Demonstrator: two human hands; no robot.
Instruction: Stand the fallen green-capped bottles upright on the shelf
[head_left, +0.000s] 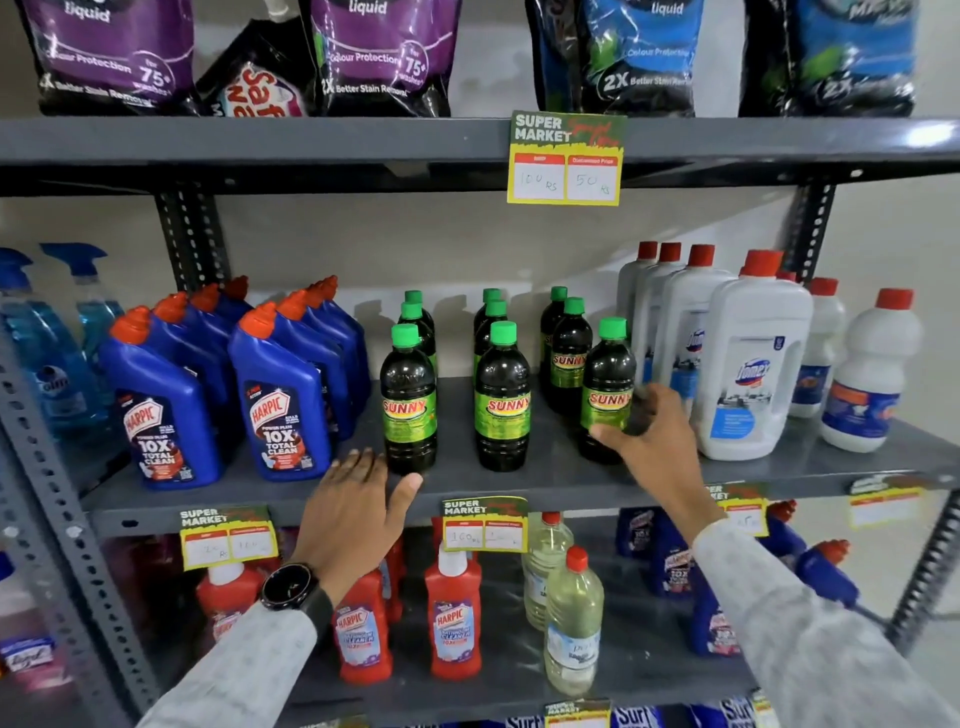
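Right hand (649, 426) is wrapped around the front-right green-capped bottle (607, 389) near the shelf (779, 467) front edge; neighbouring bottles could be toppled by a careless release.

Green-capped bottles (503, 395) (three rows) between Harpic bottles (283, 395) left, Domex jugs (748, 364) right.

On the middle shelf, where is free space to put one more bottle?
Bare shelf lies between the green-capped bottles, and along the front edge. The blue bottles and white bottles stand crowded.
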